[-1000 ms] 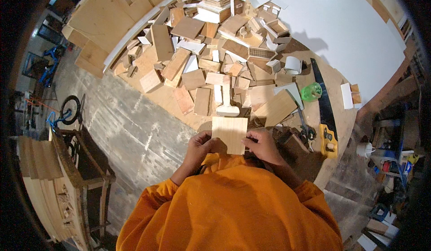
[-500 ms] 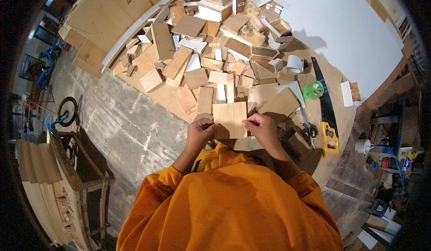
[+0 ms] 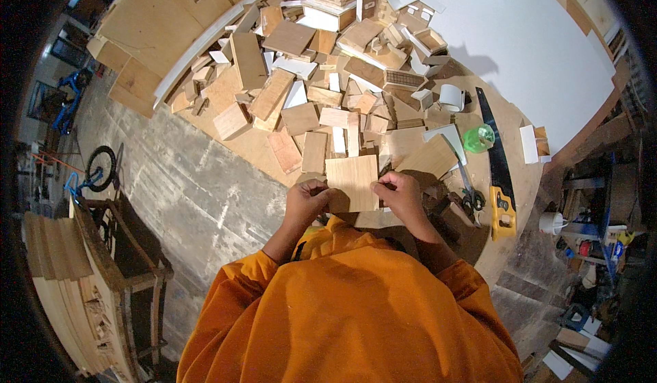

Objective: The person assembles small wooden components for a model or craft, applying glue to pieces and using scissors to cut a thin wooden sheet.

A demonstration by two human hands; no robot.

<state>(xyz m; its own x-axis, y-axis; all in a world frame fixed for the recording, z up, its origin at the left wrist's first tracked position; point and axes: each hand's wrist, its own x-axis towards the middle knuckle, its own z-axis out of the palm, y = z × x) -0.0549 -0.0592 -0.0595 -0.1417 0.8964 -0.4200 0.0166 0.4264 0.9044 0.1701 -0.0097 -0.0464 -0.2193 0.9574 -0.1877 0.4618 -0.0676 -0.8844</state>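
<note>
A flat, nearly square piece of light wood [image 3: 352,181] is held up in front of my body, grain showing on its face. My left hand [image 3: 307,200] pinches its left edge between thumb and fingers. At the opposite edge my right hand [image 3: 400,195] grips it the same way, thumb on the face. Just beyond lies a spread of wooden offcuts [image 3: 300,119] of many sizes, some with white faces. The fingers behind the wood piece are hidden.
Right of the offcuts lie a handsaw [image 3: 502,205] with a yellow handle, scissors [image 3: 471,197], a green transparent container [image 3: 478,138] and a white roll [image 3: 451,98]. Small wooden house models [image 3: 330,5] stand at the back. A wooden rack [image 3: 123,280] is on the floor at left.
The wood piece and both hands have hardly moved. The whole view has shifted very slightly. My grip is the same.
</note>
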